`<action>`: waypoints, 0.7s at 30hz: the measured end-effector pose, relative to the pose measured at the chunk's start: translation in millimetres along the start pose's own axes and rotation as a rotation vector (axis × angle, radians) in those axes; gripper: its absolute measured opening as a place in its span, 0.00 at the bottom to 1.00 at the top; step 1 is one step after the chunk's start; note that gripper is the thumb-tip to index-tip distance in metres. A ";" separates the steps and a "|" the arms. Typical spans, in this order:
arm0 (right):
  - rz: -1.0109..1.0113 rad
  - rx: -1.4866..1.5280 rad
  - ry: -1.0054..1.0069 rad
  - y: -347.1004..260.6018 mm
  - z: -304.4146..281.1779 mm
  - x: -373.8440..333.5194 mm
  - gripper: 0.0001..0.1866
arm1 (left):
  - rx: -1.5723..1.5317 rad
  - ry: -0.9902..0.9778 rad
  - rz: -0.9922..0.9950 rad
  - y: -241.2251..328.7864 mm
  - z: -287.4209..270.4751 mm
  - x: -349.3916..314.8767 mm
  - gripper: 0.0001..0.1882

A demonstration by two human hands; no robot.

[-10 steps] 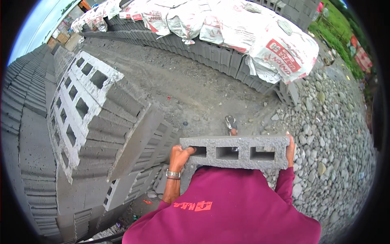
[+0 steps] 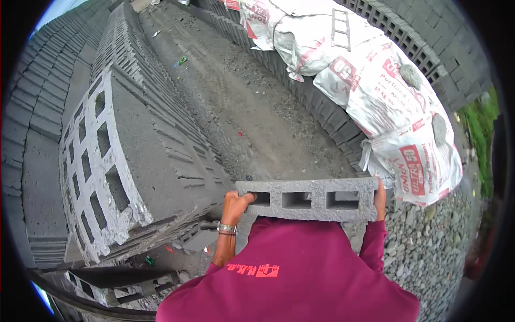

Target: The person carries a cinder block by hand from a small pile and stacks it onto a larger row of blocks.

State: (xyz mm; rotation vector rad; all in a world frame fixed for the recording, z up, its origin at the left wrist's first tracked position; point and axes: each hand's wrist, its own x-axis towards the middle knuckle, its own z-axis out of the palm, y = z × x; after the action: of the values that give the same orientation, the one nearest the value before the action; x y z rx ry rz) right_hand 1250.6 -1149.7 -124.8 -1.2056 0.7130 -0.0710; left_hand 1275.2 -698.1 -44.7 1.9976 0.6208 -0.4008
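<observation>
A grey hollow concrete block is held level in front of my maroon shirt, its three rectangular holes facing up toward me. My left hand, with a metal-banded watch on its wrist, grips the block's left end, the thumb hooked at the end hole. Against the opposite end presses my right hand; its fingers are mostly hidden by the block's side.
Stacked hollow blocks rise close on the left. White and red cement sacks cover another row of blocks at the right. A dirt path runs between them. Loose gravel lies at the near right. A single block sits at lower left.
My view has turned rightward along the path, so the sacks and left stack sit differently in it. The block stays in both hands, and the foot seen beyond it is now hidden.
</observation>
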 end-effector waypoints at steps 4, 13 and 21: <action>-0.034 -0.100 -0.092 -86.1 104.0 90.1 0.19 | -0.063 0.166 -0.002 37.8 3.6 64.1 0.21; -0.058 -0.346 -0.300 -167.6 328.4 307.1 0.20 | -0.304 0.378 -0.097 162.8 -36.7 233.7 0.20; 0.097 -0.432 -0.578 -234.9 586.3 400.9 0.20 | -0.445 0.664 -0.171 238.5 -111.6 318.3 0.17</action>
State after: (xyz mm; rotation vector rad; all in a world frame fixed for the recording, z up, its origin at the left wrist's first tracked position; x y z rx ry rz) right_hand 1953.2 -921.2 -7.6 -1.5046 0.2767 0.5185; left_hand 1675.3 -613.1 13.4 1.6254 1.1822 0.3076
